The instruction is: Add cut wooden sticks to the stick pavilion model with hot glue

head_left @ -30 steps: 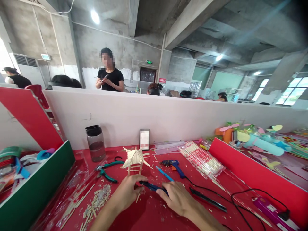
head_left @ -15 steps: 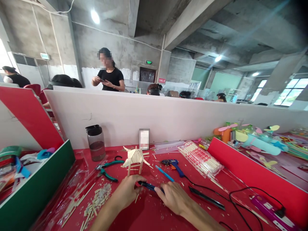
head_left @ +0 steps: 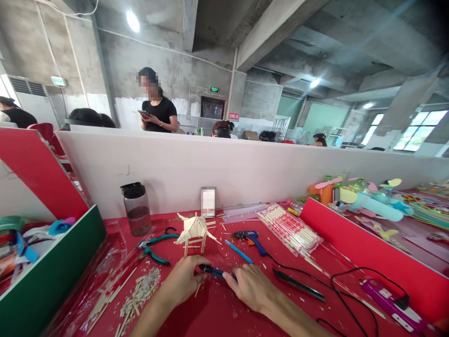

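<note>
at a red worktable, a worker's two bare hands are meeting over a dark-blue-handled hand tool, probably cutters. the tool is lying between the hands, its long axis running nearly crosswise, the black head pointing left and the handle end slanting slightly back toward the worker. the right hand is closing its fingers around the handle end, while the left hand is curling at the head, thumb and fingers bending narrowly beside it; whether they are pinching anything, one cannot tell. a thin wooden stick is showing just below the left thumb, its upper end hiding behind the hand, so the left hand is being the nearer one to it. the placing of the tool's head against that stick is seeming the relation that matters most, though the fingers are covering any contact. just beyond the left hand, a small stick-built pavilion is standing upright, teal-handled pliers are lying to its left, and a blue glue gun is resting farther right.
</note>
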Motion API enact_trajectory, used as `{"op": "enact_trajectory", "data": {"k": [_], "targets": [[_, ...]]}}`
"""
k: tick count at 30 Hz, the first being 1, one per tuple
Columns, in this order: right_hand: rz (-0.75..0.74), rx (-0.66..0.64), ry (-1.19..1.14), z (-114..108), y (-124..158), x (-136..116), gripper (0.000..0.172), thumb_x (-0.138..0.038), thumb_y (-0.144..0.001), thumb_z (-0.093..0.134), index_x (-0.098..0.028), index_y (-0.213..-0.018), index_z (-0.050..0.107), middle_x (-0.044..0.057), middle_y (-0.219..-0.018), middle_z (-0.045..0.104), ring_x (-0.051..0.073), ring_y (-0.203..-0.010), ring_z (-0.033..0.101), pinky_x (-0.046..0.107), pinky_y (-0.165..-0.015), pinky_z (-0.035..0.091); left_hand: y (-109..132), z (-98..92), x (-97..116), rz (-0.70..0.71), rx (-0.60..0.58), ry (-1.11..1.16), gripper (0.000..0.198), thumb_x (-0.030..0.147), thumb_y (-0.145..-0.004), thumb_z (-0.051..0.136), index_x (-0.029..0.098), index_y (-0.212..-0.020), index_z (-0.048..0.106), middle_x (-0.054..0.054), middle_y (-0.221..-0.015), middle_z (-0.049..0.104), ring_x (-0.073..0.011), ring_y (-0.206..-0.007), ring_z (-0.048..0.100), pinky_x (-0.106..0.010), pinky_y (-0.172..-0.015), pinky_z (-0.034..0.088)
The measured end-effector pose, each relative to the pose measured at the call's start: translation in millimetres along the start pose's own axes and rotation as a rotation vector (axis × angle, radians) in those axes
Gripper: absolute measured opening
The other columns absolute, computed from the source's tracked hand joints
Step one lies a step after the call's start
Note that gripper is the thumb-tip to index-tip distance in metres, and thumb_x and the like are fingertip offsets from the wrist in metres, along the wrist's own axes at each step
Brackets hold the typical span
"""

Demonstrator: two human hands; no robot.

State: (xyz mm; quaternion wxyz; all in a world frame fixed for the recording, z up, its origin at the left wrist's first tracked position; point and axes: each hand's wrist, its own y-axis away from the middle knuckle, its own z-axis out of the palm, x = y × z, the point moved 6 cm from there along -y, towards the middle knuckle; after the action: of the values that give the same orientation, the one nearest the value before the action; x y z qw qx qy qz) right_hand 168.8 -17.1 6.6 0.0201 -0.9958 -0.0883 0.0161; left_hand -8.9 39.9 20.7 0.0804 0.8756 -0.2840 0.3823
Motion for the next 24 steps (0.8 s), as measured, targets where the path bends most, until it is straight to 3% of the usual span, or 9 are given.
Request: {"op": "enact_trajectory", "data": {"k": [20, 24], "targets": [[-0.028, -0.012, -0.031, 2.9, -4.2, 0.2, 0.071, -0.049, -0.105, 0.022, -0.013, -0.081, 0.078, 0.018, -0.080, 0.076, 0.030, -0.076, 0.074, 0.033, -0.068, 0.045, -0.4, 7.2, -11.0, -0.032, -0.011, 0.018, 0.036, 0.011, -0.073, 0.061, 0.020, -0.104, 0.078, -0.007, -0.105, 0.080, -0.0240, -0.098, 0.071, -0.028, -0.087, 0.050], [-0.020, -0.009, -0.003, 2.9, -3.9, 1.7, 0.074, -0.053, -0.105, 0.021, -0.011, -0.081, 0.078, 0.020, -0.081, 0.076, 0.031, -0.079, 0.074, 0.034, -0.069, 0.046, 0.4, 1.8, -9.4, -0.044, 0.000, -0.034, 0.029, 0.021, -0.082, 0.061, 0.024, -0.104, 0.079, -0.007, -0.109, 0.080, -0.0256, -0.100, 0.071, -0.030, -0.088, 0.050]]}}
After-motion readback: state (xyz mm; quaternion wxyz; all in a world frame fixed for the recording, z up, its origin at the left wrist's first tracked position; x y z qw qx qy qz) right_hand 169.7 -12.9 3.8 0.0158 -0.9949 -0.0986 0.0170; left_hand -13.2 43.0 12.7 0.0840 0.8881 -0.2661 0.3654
